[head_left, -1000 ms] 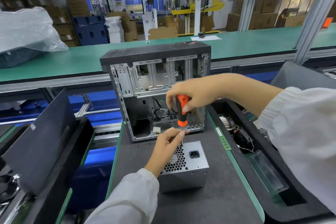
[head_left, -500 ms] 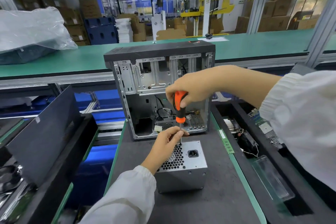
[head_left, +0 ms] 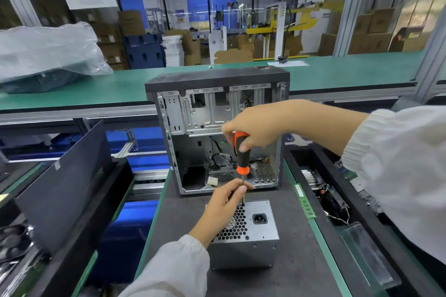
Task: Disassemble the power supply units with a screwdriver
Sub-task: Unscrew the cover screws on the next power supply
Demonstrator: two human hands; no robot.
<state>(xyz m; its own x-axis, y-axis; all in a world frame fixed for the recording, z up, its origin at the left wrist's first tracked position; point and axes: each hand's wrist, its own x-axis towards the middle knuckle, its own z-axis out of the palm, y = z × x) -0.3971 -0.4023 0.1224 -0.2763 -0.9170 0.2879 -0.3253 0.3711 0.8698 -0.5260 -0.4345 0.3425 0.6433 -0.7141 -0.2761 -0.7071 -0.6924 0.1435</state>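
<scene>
A grey metal power supply unit [head_left: 255, 231] lies on the dark mat with its honeycomb grille and power socket facing up. My right hand [head_left: 255, 128] grips the orange-and-black handle of a screwdriver [head_left: 241, 152] held upright. Its tip stands at the far top edge of the unit, by the grille. My left hand [head_left: 224, 202] rests on the unit's left part and pinches the screwdriver's thin shaft just above the tip.
An open, emptied computer case [head_left: 217, 128] stands upright just behind the unit. A black side panel [head_left: 62, 185] leans at the left. A black bin [head_left: 337, 200] with parts and cables sits at the right. A green memory stick [head_left: 304, 200] lies on the mat's right edge.
The view has shifted a little. Both hands stay on the screwdriver at the same spot on the unit; my right hand's grip on the handle has turned slightly.
</scene>
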